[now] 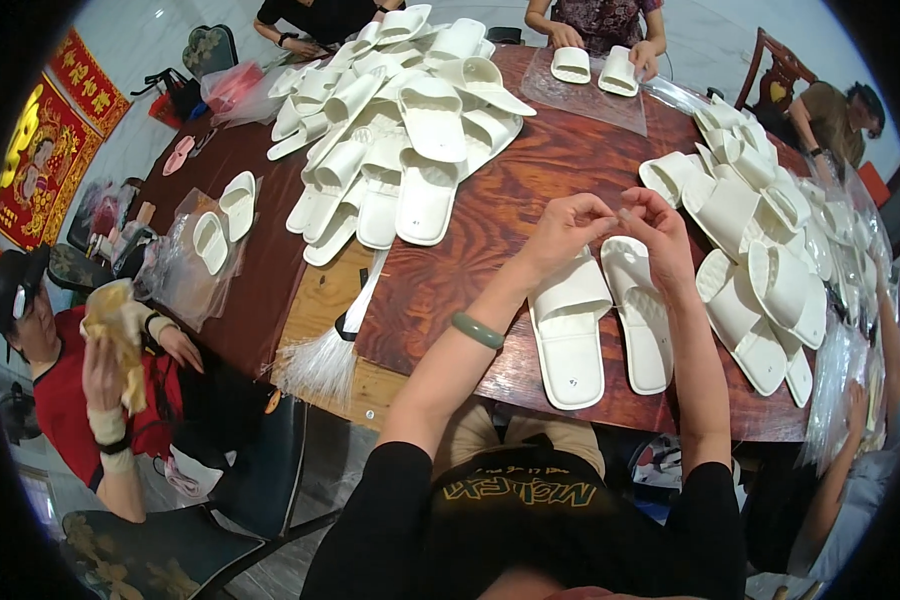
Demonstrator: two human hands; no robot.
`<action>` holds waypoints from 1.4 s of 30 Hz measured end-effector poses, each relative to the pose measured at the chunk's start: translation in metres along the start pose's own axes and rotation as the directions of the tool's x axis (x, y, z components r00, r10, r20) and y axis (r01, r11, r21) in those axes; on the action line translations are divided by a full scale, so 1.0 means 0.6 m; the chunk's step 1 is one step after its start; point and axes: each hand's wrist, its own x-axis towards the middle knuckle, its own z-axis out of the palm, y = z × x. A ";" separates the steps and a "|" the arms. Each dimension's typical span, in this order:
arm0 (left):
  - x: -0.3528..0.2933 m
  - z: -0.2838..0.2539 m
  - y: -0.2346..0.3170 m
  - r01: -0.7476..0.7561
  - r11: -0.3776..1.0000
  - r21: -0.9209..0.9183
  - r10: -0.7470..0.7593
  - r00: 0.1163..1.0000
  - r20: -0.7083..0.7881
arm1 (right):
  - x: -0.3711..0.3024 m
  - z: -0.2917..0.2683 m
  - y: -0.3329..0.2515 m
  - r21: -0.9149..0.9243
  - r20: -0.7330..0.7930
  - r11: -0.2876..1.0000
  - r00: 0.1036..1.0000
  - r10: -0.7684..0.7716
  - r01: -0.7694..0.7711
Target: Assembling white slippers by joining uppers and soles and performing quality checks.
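Left of the right-hand slipper heap, the left hand and right hand pinched narrow above the white slipper pair, holding what I could not tell, where a light, steady touch seemed best.

Left hand and right hand nearly meet, fingers bent inward.

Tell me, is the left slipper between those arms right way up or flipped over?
Right way up: the left slipper lies on the table with its strap on top and its insole facing up.
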 end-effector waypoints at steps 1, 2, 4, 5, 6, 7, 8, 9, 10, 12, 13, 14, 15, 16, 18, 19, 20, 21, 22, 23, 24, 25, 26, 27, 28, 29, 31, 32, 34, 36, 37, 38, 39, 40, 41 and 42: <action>0.000 0.000 -0.003 0.003 1.000 0.019 -0.003 1.000 0.004 | 0.000 0.001 -0.005 0.002 -0.011 1.000 1.000 0.023 -0.023; 0.000 -0.001 -0.006 0.007 0.999 0.037 -0.007 1.000 0.009 | -0.001 0.004 -0.004 0.002 -0.005 1.000 1.000 0.023 -0.023; -0.001 -0.001 -0.004 0.010 1.000 -0.014 -0.010 1.000 0.009 | -0.006 0.005 0.000 0.008 -0.001 1.000 1.000 0.016 -0.016; -0.001 0.000 -0.003 0.014 0.998 -0.065 -0.013 1.000 0.015 | -0.005 0.003 0.002 0.001 0.012 1.000 1.000 0.014 -0.014; -0.001 0.000 -0.002 0.014 0.998 -0.066 -0.013 1.000 0.016 | -0.005 0.004 -0.001 0.000 0.011 1.000 1.000 0.015 -0.015; -0.002 0.000 -0.002 0.005 1.000 -0.022 -0.005 1.000 0.011 | -0.005 0.004 -0.005 0.014 0.007 1.000 1.000 0.028 -0.028; -0.004 0.001 -0.001 -0.003 1.000 0.022 0.003 1.000 0.008 | -0.006 0.004 -0.007 0.028 0.002 0.999 0.999 0.041 -0.041; -0.005 0.000 -0.001 -0.003 1.000 0.023 0.002 1.000 0.009 | -0.005 0.004 -0.008 0.030 0.002 0.999 0.999 0.040 -0.040; -0.007 0.000 -0.002 0.015 1.000 0.002 -0.015 1.000 0.009 | -0.006 0.002 -0.007 -0.007 0.043 0.999 0.998 0.039 -0.039; -0.010 0.000 -0.001 0.037 0.999 -0.020 -0.036 0.999 0.016 | -0.006 -0.006 -0.007 -0.042 0.077 0.998 0.996 0.039 -0.036; -0.010 0.000 0.000 -0.017 0.997 0.077 0.019 1.000 -0.021 | -0.004 -0.012 -0.007 -0.056 0.088 0.998 0.995 0.038 -0.033; -0.011 -0.001 0.000 -0.064 0.983 0.174 0.074 0.996 -0.052 | -0.003 -0.020 -0.004 -0.070 0.096 0.997 0.995 0.039 -0.033; -0.007 -0.001 0.002 -0.058 0.984 0.170 0.065 0.997 -0.039 | 0.005 -0.039 0.014 -0.010 0.056 0.998 0.997 0.061 -0.061; -0.004 -0.003 0.008 -0.059 0.989 0.138 0.075 0.991 -0.113 | 0.009 -0.046 0.026 0.033 0.004 0.999 0.999 0.038 -0.038; 0.002 -0.022 0.018 -0.101 0.987 0.123 0.128 0.964 -0.234 | 0.023 -0.052 0.045 -0.075 -0.141 0.994 0.986 -0.085 0.075; 0.002 -0.032 0.038 -0.079 0.983 0.166 0.123 0.953 -0.276 | 0.025 -0.059 0.054 -0.023 -0.165 0.999 0.986 -0.031 0.027; 0.000 -0.029 0.074 -0.131 0.975 0.182 0.185 0.928 -0.323 | 0.029 -0.072 0.066 0.029 -0.192 0.999 0.981 0.019 -0.014; -0.001 -0.048 0.082 -0.290 0.956 0.035 0.282 0.885 -0.370 | 0.037 -0.072 0.079 0.006 -0.195 1.000 0.980 0.023 -0.023; -0.012 -0.056 0.098 -0.403 0.901 -0.158 0.317 0.863 -0.394 | 0.040 -0.080 0.092 -0.021 -0.206 0.999 0.978 0.029 -0.034; -0.029 -0.056 0.130 -0.455 0.819 -0.349 0.356 0.880 -0.314 | 0.038 -0.092 0.097 -0.017 -0.237 0.999 0.971 0.044 -0.049; -0.054 -0.070 0.153 -0.358 0.620 -0.698 0.314 0.929 -0.197 | 0.035 -0.101 0.090 -0.058 -0.229 0.995 0.971 0.064 -0.079; -0.094 -0.078 0.197 -0.315 0.698 -0.642 0.301 0.944 -0.136 | 0.032 -0.105 0.083 -0.094 -0.214 0.990 0.973 0.086 -0.108; -0.127 -0.046 0.250 -0.392 0.565 -0.726 0.374 0.906 -0.197 | 0.032 -0.095 0.073 -0.080 -0.210 0.990 0.973 0.095 -0.114; -0.160 -0.039 0.299 -0.330 0.594 -0.734 0.454 0.890 -0.033 | 0.032 -0.083 0.062 -0.096 -0.223 0.987 0.969 0.104 -0.128; -0.185 -0.038 0.335 -0.277 0.632 -0.724 0.521 0.844 0.131 | 0.035 -0.072 0.057 -0.111 -0.226 0.985 0.968 0.107 -0.135; -0.193 -0.033 0.347 -0.219 0.728 -0.649 0.552 0.748 0.367 | 0.041 -0.068 0.067 -0.069 -0.192 0.993 0.978 0.077 -0.091; -0.180 -0.021 0.291 -0.177 0.793 -0.583 0.552 0.615 0.564 | 0.030 -0.129 0.118 -0.048 -0.242 0.995 0.968 0.074 -0.088; -0.185 0.012 0.269 -0.305 0.940 -0.151 0.328 0.692 0.643 | 0.033 -0.128 0.119 -0.113 -0.241 0.992 0.970 0.034 -0.063; -0.190 0.068 0.213 -0.259 0.708 0.657 -0.106 0.881 0.462 | 0.036 -0.128 0.116 -0.115 -0.217 0.988 0.973 0.078 -0.105; -0.159 0.114 0.157 0.046 0.280 0.959 -0.519 0.848 0.110 | 0.031 -0.112 0.112 0.032 -0.157 0.993 0.981 0.118 -0.114; -0.166 0.112 0.096 0.027 0.362 0.932 -0.259 0.963 0.073 | 0.029 -0.096 0.107 0.071 -0.153 0.991 0.980 0.127 -0.118; -0.157 0.120 0.061 0.044 0.317 0.948 -0.273 0.961 0.046 | 0.034 -0.109 0.116 0.137 -0.104 0.985 0.987 0.119 -0.104; -0.143 0.131 0.037 0.106 0.242 0.964 -0.326 0.945 -0.022 | 0.034 -0.120 0.122 0.121 -0.155 0.985 0.978 0.140 -0.121; -0.127 0.141 0.029 0.109 0.261 0.959 -0.356 0.934 -0.009 | 0.033 -0.142 0.132 0.113 -0.150 0.987 0.980 0.130 -0.114; -0.117 0.146 -0.005 0.125 0.270 0.955 -0.272 0.961 -0.049 | 0.032 -0.143 0.131 0.105 -0.120 0.987 0.983 0.136 -0.124; -0.118 0.136 -0.026 0.148 0.268 0.952 -0.187 0.977 -0.099 | 0.033 -0.127 0.130 0.131 -0.053 0.983 0.989 0.140 -0.132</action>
